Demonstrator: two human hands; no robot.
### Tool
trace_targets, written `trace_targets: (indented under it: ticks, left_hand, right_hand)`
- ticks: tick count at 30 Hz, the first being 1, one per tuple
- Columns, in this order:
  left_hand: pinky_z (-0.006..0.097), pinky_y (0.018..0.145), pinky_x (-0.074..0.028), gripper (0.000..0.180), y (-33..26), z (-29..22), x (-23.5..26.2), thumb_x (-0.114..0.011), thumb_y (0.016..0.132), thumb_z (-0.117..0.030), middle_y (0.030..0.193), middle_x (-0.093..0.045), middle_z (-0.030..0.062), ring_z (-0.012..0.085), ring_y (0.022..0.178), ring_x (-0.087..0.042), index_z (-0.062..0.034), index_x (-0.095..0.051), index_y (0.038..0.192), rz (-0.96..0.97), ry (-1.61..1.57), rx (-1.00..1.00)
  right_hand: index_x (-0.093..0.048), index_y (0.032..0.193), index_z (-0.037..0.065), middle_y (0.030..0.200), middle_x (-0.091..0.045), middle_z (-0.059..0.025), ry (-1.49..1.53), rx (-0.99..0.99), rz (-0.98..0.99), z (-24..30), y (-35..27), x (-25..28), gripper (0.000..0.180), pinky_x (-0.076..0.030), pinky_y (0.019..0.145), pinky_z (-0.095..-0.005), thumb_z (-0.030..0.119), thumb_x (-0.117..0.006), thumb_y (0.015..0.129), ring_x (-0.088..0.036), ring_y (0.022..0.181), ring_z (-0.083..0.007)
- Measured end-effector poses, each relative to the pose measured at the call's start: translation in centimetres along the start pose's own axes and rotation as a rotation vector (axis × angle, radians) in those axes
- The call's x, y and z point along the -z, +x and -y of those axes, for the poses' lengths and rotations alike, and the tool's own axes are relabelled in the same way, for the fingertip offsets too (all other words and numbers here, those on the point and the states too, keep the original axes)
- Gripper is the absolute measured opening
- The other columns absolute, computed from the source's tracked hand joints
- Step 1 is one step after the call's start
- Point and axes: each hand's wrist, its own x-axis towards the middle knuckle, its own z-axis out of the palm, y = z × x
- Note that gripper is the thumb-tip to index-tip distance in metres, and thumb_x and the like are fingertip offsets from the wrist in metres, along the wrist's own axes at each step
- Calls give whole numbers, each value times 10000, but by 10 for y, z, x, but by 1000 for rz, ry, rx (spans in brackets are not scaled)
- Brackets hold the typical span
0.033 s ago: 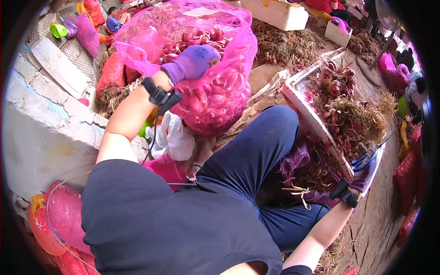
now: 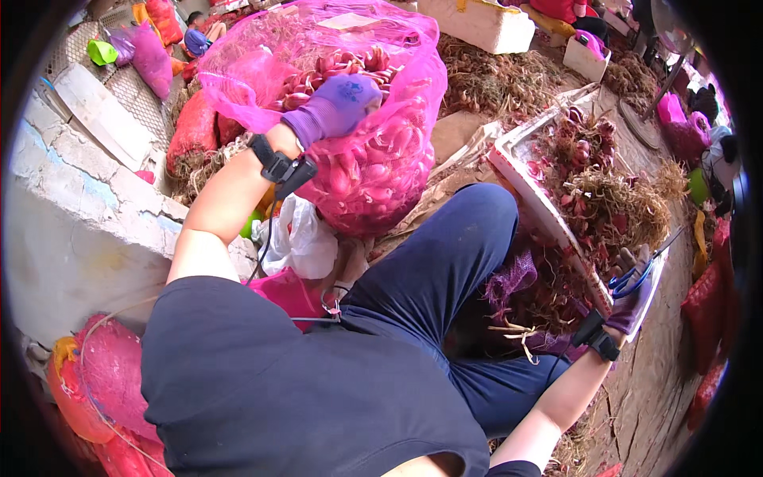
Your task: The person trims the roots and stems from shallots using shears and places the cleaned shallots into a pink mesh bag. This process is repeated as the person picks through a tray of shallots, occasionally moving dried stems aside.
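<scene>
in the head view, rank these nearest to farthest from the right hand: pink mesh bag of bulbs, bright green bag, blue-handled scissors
1. Blue-handled scissors: in the right hand
2. Pink mesh bag of bulbs: ahead, left of the raised knee
3. Bright green bag: far upper left, background

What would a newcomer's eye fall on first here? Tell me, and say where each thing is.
First, the bright pink mesh bag at the top centre, full of red onion-like bulbs, with the purple-gloved left hand at its opening. Next, the white tray on the right, heaped with stringy-rooted bulbs; by its lower end, the gloved right hand holds a blue-handled tool.
</scene>
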Motion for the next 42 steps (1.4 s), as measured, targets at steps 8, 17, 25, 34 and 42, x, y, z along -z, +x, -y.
trace_targets:
  ticks: [8,17,25,34,42]
  left_hand:
    - [229,653,-517,165,-3,53,-12,-529,949,-111,905,-669,66,112,760,-637,-12,-630,1034,-467,-1174,286]
    - [216,569,-477,241,-4,46,10,-610,928,-224,883,-651,2,78,738,-588,-38,-645,1076,-281,-1180,578]
    - [211,641,-487,213,1,56,-6,-622,919,-186,895,-665,28,81,761,-597,-26,-650,1057,-364,-1185,549]
    - [240,821,-478,119,18,23,46,-543,908,-2,1036,-652,75,114,905,-598,29,-622,991,-801,-701,176]
    - [270,709,-499,269,95,-158,55,-559,686,157,907,-633,89,182,799,-603,-5,-605,895,-914,-1071,-435]
  right_hand:
    - [-516,1194,37,1020,-641,-151,44,9,-2,-2,6,-2,500,-482,732,-311,419,-618,887,-607,834,-202]
    - [-520,1198,17,1005,-649,-172,-85,44,18,-12,3,-7,560,-495,750,-338,470,-608,881,-631,842,-239]
    - [-520,1195,16,1033,-637,-192,-46,42,28,-12,2,-13,526,-508,791,-359,440,-600,894,-637,873,-267]
    - [-473,1266,52,1171,-604,-177,-68,445,222,-21,-7,-20,504,-503,851,-358,416,-567,930,-590,1097,-253]
    - [-414,1335,94,1245,-578,-161,434,120,558,14,-69,-95,464,-492,780,-345,400,-407,987,-602,1038,-265]
